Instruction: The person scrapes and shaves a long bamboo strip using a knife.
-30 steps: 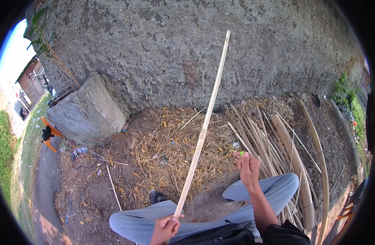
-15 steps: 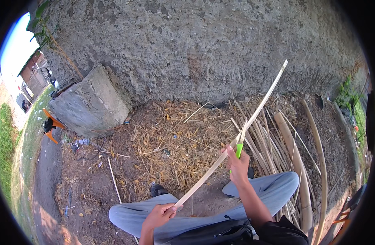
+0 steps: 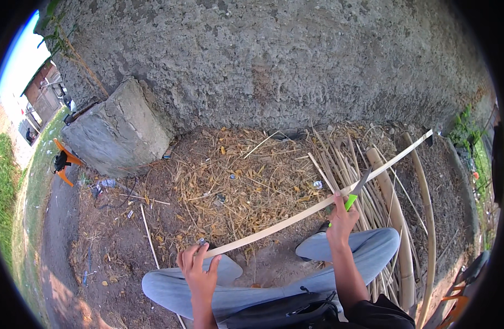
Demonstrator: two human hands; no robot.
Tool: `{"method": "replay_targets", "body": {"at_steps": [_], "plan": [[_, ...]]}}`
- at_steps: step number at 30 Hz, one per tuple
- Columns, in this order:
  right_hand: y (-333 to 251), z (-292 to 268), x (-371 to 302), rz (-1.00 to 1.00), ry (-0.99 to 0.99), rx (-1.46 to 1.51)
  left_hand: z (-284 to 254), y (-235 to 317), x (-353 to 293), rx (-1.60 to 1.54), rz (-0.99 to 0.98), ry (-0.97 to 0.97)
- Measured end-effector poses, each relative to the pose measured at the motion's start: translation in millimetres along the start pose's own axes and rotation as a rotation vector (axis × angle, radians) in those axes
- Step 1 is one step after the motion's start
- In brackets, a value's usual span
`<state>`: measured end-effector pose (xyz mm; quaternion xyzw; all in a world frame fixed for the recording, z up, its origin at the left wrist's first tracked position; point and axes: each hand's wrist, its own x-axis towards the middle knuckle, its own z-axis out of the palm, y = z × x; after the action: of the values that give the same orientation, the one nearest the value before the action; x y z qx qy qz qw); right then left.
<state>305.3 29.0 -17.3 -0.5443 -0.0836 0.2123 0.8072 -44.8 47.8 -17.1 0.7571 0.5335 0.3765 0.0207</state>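
A long, pale bamboo strip (image 3: 279, 226) slants across in front of me, its far end up at the right and its near end above my left knee. My left hand (image 3: 198, 268) grips that near end between thumb and fingers. Further along, my right hand (image 3: 342, 219) is closed round the green handle of a knife (image 3: 351, 201), whose dark blade (image 3: 363, 181) points up and right, against or just beside the strip. The right thumb and fingers also seem to touch the strip there. Whether the blade's edge bites into the strip cannot be made out.
A heap of thin bamboo strips (image 3: 345, 170) and thicker bamboo poles (image 3: 395, 219) lie at my right. Ahead rises a rough grey wall (image 3: 263, 66), with a concrete block (image 3: 117, 131) at its left. Dry leaves and shavings (image 3: 235, 186) cover the ground; an orange-legged object (image 3: 65, 162) stands far left.
The strip has swung from steep to flatter, its far end moving right and down. My left hand has moved left and slightly up; my right hand with the knife has shifted right, showing the blade.
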Motion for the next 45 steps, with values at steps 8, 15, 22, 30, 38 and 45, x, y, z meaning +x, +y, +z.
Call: {"method": "replay_targets", "body": {"at_steps": [8,15,22,30,38,45], "plan": [[3,-5,-3,-0.031,0.006,-0.018,0,-1,2,-0.174,0.060,0.049],[1,-3,-7,-0.052,0.012,-0.041,-2,-3,1,-0.182,0.057,0.033],[1,2,-6,-0.127,-0.112,-0.087,15,-13,-4,0.027,0.036,0.025],[-5,28,-7,-0.338,-0.398,-0.449,1,-17,-11,-0.245,-0.223,0.148],[-12,76,-29,-0.794,-0.858,-0.567,-47,20,13,0.012,0.017,0.370],[-18,94,-62,-1.037,-1.064,-0.732,-88,26,0,0.377,0.282,0.574]]}}
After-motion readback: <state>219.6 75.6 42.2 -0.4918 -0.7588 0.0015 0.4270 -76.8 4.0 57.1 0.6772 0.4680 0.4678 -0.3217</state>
